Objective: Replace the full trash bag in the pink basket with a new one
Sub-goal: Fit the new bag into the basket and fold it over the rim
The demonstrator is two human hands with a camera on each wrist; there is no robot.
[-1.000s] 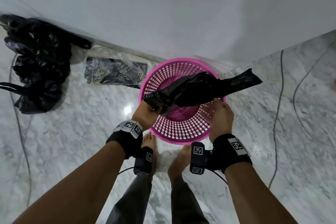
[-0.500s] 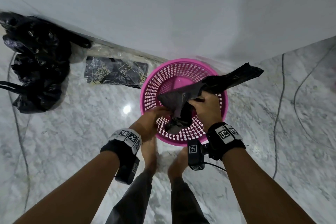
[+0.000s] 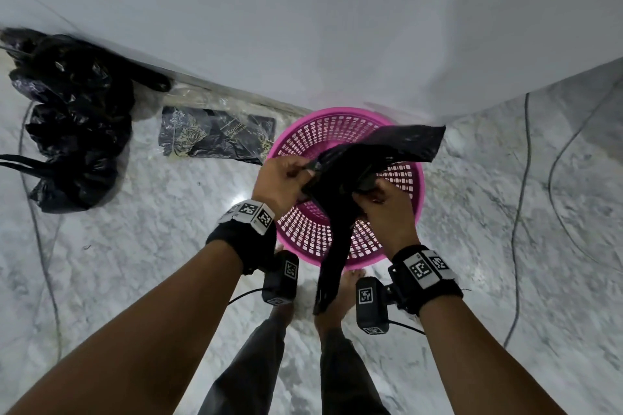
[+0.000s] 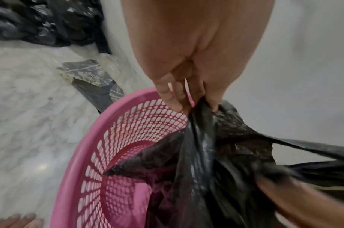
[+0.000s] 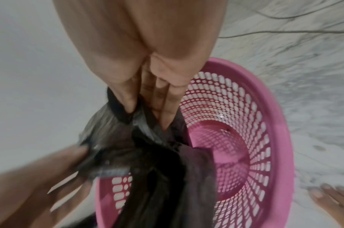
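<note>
The pink basket [image 3: 401,178] [image 4: 85,154] [image 5: 264,123] stands bare on the marble floor by the wall. Above it I hold a new black trash bag [image 3: 337,212] [image 4: 215,154] [image 5: 157,169], still crumpled and partly folded. My left hand [image 3: 286,175] [image 4: 188,100] pinches its top edge on the left. My right hand [image 3: 381,199] [image 5: 147,108] grips it on the right. One end of the bag sticks out toward the wall, the other hangs down past the basket's near rim. The full black trash bag [image 3: 67,125] [image 4: 40,23] lies tied at the far left by the wall.
A flat pack of black bags [image 3: 215,140] [image 4: 93,81] in clear wrap lies left of the basket. Thin cables [image 3: 519,212] run across the floor to the right and past the full bag on the left. My bare feet [image 3: 337,296] stand just before the basket.
The hands came together from the bag's ends and rose. The left hand regripped the top edge. The bag turned from lying across the basket to hanging down in front of it.
</note>
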